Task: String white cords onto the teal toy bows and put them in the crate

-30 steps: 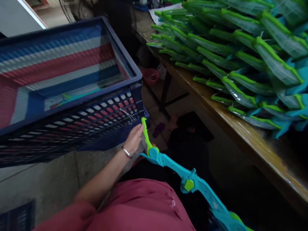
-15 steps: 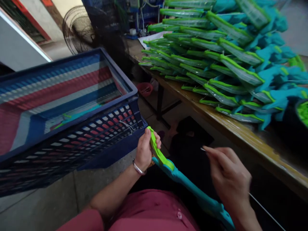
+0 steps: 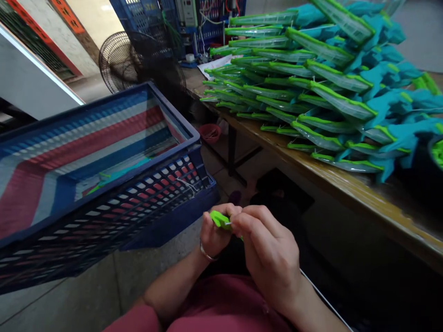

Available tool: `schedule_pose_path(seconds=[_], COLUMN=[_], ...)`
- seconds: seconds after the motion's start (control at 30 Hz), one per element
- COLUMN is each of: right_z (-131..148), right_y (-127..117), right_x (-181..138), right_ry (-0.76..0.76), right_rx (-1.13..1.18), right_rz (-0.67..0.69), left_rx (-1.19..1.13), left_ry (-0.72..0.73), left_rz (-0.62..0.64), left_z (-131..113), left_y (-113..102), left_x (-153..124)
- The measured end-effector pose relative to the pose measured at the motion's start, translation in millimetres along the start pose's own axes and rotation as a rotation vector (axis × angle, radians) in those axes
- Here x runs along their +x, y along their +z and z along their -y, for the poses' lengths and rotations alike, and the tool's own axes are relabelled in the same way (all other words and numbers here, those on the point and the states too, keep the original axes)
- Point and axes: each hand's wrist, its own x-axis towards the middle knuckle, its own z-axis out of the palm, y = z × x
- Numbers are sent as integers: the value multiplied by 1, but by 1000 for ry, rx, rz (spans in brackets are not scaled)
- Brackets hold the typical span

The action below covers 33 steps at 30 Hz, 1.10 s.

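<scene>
My left hand [image 3: 213, 240], with a silver bangle at its wrist, is closed around a lime-green plastic piece [image 3: 218, 218], whose notched end sticks up between thumb and fingers. My right hand [image 3: 270, 246] meets it there, fingertips pinched on the thin end of a white cord [image 3: 327, 300] against the green end. The cord shows again below the right wrist and runs off toward the bottom edge. Most of the green piece, and whatever joins it lower down, is hidden behind the hands.
A blue plastic crate [image 3: 194, 138] with a striped lining stands at left, green and teal pieces [image 3: 131, 169] inside. On the wooden table [image 3: 332, 189] at right lies a tall pile of green-and-teal pieces [image 3: 332, 97]. A fan [image 3: 117, 62] and a red basin [image 3: 209, 133] are beyond.
My right hand has come left from beside the table edge to the green piece, bringing the cord end. The left hand has lowered slightly and turned the piece; its teal part is now hidden.
</scene>
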Motion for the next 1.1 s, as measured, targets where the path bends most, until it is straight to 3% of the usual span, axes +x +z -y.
schedule_pose_path(seconds=[0.27, 0.43, 0.63, 0.93, 1.1], right_z=[-5, -4, -4, -6, -4], right_y=[8, 9, 6, 0, 1], right_x=[-6, -4, 3, 7, 7], right_ry=[-21, -13, -3, -13, -3], right_rx=[-4, 12, 49, 81, 97], right_rz=[4, 4, 30, 54, 80], left_rx=[-30, -46, 4, -7, 20], left_ry=[-39, -65, -87, -65, -75], left_rz=[-153, -128, -184, -92, -127], left_z=[1, 3, 4, -2, -2], left_y=[4, 2, 2, 2, 3], left_x=[-4, -5, -5, -2, -3])
